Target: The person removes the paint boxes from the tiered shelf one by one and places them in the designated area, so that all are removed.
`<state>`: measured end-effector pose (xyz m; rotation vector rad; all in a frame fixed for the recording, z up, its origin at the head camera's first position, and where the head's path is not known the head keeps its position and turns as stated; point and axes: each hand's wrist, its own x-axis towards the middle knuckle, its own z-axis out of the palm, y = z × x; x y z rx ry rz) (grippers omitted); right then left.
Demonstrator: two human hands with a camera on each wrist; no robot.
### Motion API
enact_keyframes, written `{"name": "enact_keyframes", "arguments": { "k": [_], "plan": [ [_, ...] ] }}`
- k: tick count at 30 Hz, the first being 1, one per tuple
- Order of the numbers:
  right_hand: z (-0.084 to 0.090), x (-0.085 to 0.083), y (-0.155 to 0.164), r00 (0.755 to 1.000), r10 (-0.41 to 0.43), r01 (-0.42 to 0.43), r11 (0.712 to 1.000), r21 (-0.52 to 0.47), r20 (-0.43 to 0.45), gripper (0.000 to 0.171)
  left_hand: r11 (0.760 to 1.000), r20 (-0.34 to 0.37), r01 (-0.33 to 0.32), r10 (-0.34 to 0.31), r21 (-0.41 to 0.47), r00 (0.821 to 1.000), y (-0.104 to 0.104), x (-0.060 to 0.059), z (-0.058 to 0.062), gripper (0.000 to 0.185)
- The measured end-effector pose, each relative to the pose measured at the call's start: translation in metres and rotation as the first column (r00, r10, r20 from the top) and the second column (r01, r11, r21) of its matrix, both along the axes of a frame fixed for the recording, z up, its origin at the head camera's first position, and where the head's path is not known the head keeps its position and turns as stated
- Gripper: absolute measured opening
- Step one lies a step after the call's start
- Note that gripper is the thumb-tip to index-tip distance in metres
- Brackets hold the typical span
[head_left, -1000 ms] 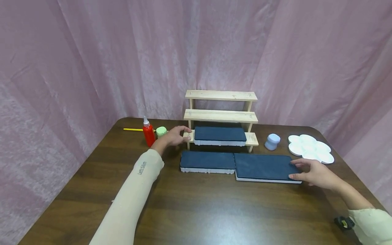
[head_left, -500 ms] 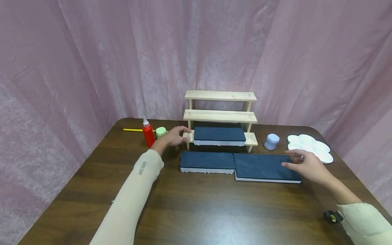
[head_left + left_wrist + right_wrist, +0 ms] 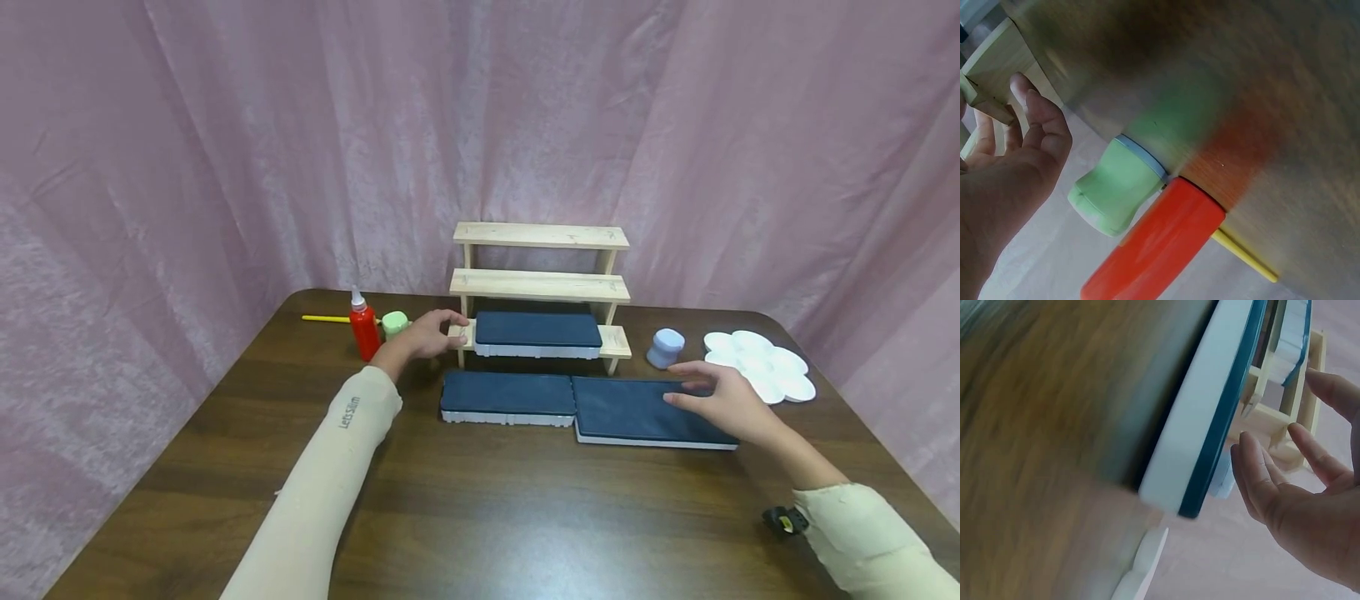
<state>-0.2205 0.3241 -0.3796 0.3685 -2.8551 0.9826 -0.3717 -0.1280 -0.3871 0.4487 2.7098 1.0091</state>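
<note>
Head view: the right hand, fingers released, is drifting over the flat blue case, off its right end; left hand is steadying the wooden rack.

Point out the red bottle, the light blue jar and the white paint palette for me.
Red bottle (image 3: 364, 332), head view, on the red body below the nozzle.
Light blue jar (image 3: 665, 347), head view, on the middle of its side.
White paint palette (image 3: 765, 363), head view, on a well near its centre.
</note>
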Motion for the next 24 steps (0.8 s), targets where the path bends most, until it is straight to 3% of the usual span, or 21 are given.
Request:
{"name": "enact_keyframes", "arguments": {
  "k": [24],
  "plan": [
    [-0.002,-0.031,-0.041,1.0,0.028,-0.027,0.996,-0.081,0.012,0.054,1.0,0.003,-0.002,0.002,0.013,1.0,-0.001,-0.002,-0.003,0.041]
  ]
}}
